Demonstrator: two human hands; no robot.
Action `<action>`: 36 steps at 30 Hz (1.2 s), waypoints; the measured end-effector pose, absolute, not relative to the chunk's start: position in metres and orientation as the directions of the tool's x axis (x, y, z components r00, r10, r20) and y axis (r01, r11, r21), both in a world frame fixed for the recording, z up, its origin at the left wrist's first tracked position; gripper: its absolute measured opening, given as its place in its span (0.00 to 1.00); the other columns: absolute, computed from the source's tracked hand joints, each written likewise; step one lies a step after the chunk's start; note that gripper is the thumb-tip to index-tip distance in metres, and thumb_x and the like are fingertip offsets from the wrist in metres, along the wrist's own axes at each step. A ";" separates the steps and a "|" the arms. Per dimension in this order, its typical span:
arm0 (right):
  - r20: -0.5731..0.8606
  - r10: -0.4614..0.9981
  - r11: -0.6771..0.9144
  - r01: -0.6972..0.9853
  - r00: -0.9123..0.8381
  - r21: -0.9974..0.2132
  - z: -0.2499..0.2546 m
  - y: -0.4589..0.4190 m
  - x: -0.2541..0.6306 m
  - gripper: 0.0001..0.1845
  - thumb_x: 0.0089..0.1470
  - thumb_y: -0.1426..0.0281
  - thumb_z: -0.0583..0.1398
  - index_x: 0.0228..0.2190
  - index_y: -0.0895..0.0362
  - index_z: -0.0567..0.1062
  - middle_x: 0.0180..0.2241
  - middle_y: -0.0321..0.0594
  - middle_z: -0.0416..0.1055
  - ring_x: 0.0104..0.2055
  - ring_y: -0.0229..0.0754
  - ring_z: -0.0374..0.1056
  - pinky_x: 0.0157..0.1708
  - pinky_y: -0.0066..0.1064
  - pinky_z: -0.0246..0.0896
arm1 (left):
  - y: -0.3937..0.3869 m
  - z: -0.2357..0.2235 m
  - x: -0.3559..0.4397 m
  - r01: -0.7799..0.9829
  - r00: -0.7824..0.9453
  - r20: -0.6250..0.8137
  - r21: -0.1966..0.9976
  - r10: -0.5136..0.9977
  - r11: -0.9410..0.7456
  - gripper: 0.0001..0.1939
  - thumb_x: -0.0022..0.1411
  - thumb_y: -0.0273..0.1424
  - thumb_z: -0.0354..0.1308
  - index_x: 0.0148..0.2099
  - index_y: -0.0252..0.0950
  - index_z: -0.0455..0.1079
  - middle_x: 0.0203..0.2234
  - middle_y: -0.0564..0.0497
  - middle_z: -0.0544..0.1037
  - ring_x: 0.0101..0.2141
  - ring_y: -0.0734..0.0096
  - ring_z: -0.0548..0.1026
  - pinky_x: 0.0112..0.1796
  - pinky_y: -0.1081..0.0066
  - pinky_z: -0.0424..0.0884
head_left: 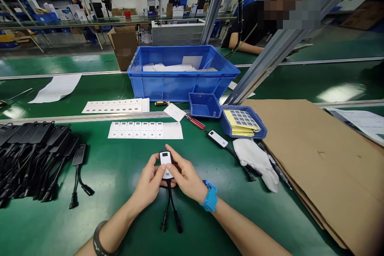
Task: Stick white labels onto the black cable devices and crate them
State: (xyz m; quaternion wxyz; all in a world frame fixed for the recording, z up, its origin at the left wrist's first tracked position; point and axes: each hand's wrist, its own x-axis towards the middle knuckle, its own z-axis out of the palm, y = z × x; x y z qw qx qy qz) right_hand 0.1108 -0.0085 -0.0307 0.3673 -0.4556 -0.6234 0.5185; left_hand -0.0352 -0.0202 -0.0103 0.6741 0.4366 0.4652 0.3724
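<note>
Both my hands grip a small black controller box [166, 163] with a white label on its face and two black cables hanging from its lower end. My left hand [151, 180] closes on its left side, thumb on the label. From the right, my right hand [186, 177] holds it too, its thumb pressed on the label. Just beyond lies a sheet of white labels [144, 130]. To the right rests another labelled controller [217, 138] beside a white glove [255, 158]. At left, a single controller without a white label [79, 154] lies near a heap of similar ones [33, 156].
A large blue bin [183, 84] with papers stands at the back. Small blue trays [205, 106] sit before it, one holding yellow-backed sticker sheets [242, 122]. A red screwdriver [195, 122] lies nearby. Cardboard [318, 160] covers the right side; a metal post [270, 60] slants above. A person [250, 28] sits beyond.
</note>
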 end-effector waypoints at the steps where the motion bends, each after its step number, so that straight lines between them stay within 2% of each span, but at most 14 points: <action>1: 0.007 0.952 0.079 0.221 -0.306 -0.972 -0.031 -0.009 0.109 0.30 0.62 0.66 0.49 0.64 0.53 0.53 0.32 0.38 0.70 0.24 0.37 0.63 0.24 0.29 0.67 | -0.020 -0.011 -0.034 -0.101 0.280 -0.306 0.933 0.910 0.345 0.24 0.63 0.44 0.55 0.55 0.36 0.57 0.35 0.46 0.79 0.30 0.65 0.78 0.32 0.67 0.75; 4: 0.171 0.944 0.270 0.364 -0.282 -0.891 -0.030 -0.007 0.107 0.34 0.61 0.67 0.53 0.65 0.51 0.49 0.43 0.44 0.70 0.39 0.45 0.69 0.39 0.38 0.70 | -0.018 -0.012 -0.032 -0.220 0.254 -0.302 0.907 0.919 0.359 0.26 0.64 0.45 0.52 0.58 0.37 0.55 0.42 0.43 0.78 0.39 0.62 0.78 0.40 0.63 0.74; 7: 0.306 0.898 0.435 0.533 -0.316 -0.725 -0.028 0.001 0.114 0.39 0.57 0.71 0.56 0.65 0.50 0.47 0.54 0.48 0.62 0.53 0.49 0.63 0.50 0.41 0.65 | -0.010 -0.010 -0.039 -0.260 0.314 -0.258 0.902 0.914 0.344 0.31 0.65 0.48 0.47 0.64 0.37 0.52 0.46 0.39 0.76 0.45 0.57 0.76 0.46 0.57 0.71; 10: 0.245 0.936 0.346 0.785 -0.253 -0.514 -0.028 0.013 0.132 0.35 0.56 0.78 0.52 0.64 0.56 0.51 0.50 0.52 0.64 0.50 0.52 0.64 0.48 0.42 0.64 | 0.006 -0.013 -0.060 0.168 0.238 -0.081 0.985 0.968 0.041 0.28 0.63 0.45 0.53 0.62 0.41 0.59 0.50 0.40 0.74 0.51 0.52 0.72 0.53 0.53 0.64; 12: 0.199 0.974 0.168 0.933 -0.108 -0.319 -0.029 0.022 0.145 0.34 0.53 0.82 0.51 0.61 0.63 0.56 0.45 0.56 0.67 0.47 0.56 0.64 0.45 0.47 0.64 | 0.018 -0.019 -0.078 0.571 0.164 0.117 0.798 0.979 -0.191 0.24 0.62 0.41 0.54 0.59 0.41 0.64 0.55 0.41 0.70 0.57 0.49 0.64 0.58 0.50 0.57; 14: 0.218 0.976 0.042 0.982 -0.001 -0.183 -0.031 0.033 0.151 0.33 0.50 0.84 0.50 0.59 0.66 0.60 0.46 0.61 0.67 0.48 0.60 0.63 0.45 0.53 0.60 | 0.026 -0.028 -0.094 0.814 0.153 0.214 0.526 0.965 -0.245 0.23 0.63 0.37 0.52 0.60 0.39 0.64 0.60 0.40 0.64 0.62 0.45 0.57 0.59 0.45 0.52; 15: 0.250 0.968 0.041 0.983 0.005 -0.179 -0.033 0.040 0.150 0.32 0.50 0.85 0.50 0.58 0.66 0.61 0.48 0.62 0.66 0.49 0.61 0.61 0.47 0.55 0.58 | 0.029 -0.033 -0.100 0.875 0.157 0.218 0.421 0.963 -0.238 0.23 0.64 0.36 0.51 0.60 0.38 0.63 0.61 0.38 0.62 0.62 0.43 0.54 0.59 0.43 0.51; 19: 0.345 0.929 0.264 0.891 -0.132 -0.369 -0.034 0.076 0.126 0.22 0.55 0.82 0.52 0.50 0.62 0.70 0.47 0.57 0.67 0.49 0.56 0.62 0.47 0.47 0.58 | 0.032 -0.046 -0.108 0.952 0.167 0.206 0.222 0.964 -0.212 0.23 0.66 0.37 0.49 0.61 0.35 0.63 0.62 0.33 0.60 0.62 0.39 0.55 0.57 0.41 0.53; 22: 0.379 0.907 0.351 0.826 -0.183 -0.441 -0.035 0.105 0.101 0.12 0.61 0.73 0.54 0.44 0.61 0.74 0.41 0.47 0.70 0.45 0.48 0.66 0.45 0.40 0.63 | 0.029 -0.047 -0.106 0.960 0.164 0.226 0.188 0.960 -0.208 0.24 0.66 0.38 0.48 0.61 0.35 0.62 0.61 0.32 0.60 0.61 0.39 0.56 0.56 0.41 0.54; 26: 0.438 0.882 0.412 0.735 -0.174 -0.538 -0.039 0.122 0.086 0.10 0.62 0.65 0.57 0.38 0.60 0.73 0.39 0.39 0.71 0.40 0.41 0.69 0.42 0.38 0.66 | 0.026 -0.043 -0.103 0.964 0.172 0.225 0.162 0.959 -0.211 0.24 0.66 0.38 0.49 0.60 0.33 0.63 0.59 0.31 0.62 0.59 0.38 0.59 0.55 0.42 0.56; 30: 0.512 0.853 0.462 0.593 -0.096 -0.659 -0.039 0.107 0.098 0.14 0.61 0.64 0.54 0.30 0.59 0.74 0.34 0.41 0.70 0.38 0.41 0.68 0.37 0.33 0.66 | 0.025 -0.038 -0.099 0.974 0.143 0.212 0.143 0.967 -0.175 0.22 0.65 0.38 0.51 0.59 0.37 0.65 0.58 0.35 0.64 0.58 0.43 0.61 0.56 0.46 0.57; 32: 0.538 0.843 0.462 0.525 -0.009 -0.715 -0.037 0.093 0.110 0.15 0.61 0.62 0.53 0.31 0.58 0.73 0.34 0.43 0.69 0.37 0.43 0.67 0.36 0.34 0.65 | 0.026 -0.032 -0.101 0.983 0.098 0.204 0.133 0.974 -0.127 0.21 0.64 0.37 0.53 0.59 0.41 0.65 0.57 0.40 0.66 0.57 0.49 0.63 0.55 0.52 0.60; 34: 0.517 0.849 0.432 0.420 0.109 -0.798 -0.035 0.076 0.122 0.14 0.60 0.60 0.53 0.34 0.58 0.72 0.34 0.42 0.68 0.36 0.43 0.66 0.36 0.36 0.64 | 0.027 -0.023 -0.113 0.993 -0.015 0.209 0.119 0.978 -0.011 0.23 0.63 0.34 0.54 0.60 0.41 0.62 0.56 0.40 0.66 0.54 0.52 0.66 0.52 0.56 0.64; 36: 0.426 0.883 0.367 0.273 0.198 -0.889 -0.034 0.059 0.132 0.13 0.58 0.59 0.56 0.36 0.56 0.71 0.33 0.39 0.68 0.34 0.42 0.66 0.36 0.36 0.62 | 0.026 -0.012 -0.134 0.977 -0.207 0.237 0.108 0.949 0.186 0.25 0.63 0.30 0.53 0.61 0.35 0.58 0.53 0.34 0.66 0.51 0.48 0.67 0.47 0.53 0.66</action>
